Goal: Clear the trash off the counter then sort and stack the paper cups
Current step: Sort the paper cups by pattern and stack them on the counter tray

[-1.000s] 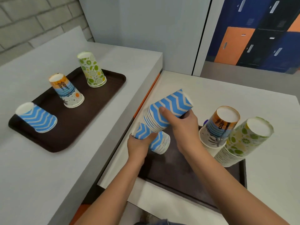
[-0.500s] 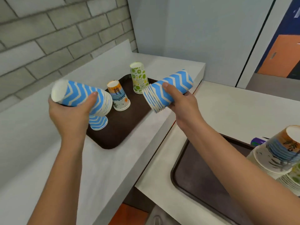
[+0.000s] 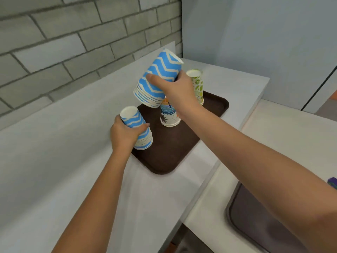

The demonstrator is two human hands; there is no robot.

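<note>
Gripping one stack of blue zigzag paper cups (image 3: 132, 119) on the dark brown plastic tray (image 3: 173, 148), my left hand (image 3: 124, 136) curls its fingers round it; my right hand (image 3: 177, 92) grips a second stack (image 3: 157, 74), tilted above. Light and crushable, I judge: hold mid-wall softly.

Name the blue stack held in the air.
The tilted stack in the right hand, above the tray; the left hand grips the lower stack on it.

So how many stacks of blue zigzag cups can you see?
2. One stack is in the left hand at the brown tray's left end; the other stack is tilted in the right hand above the tray. Others may be hidden.
</note>
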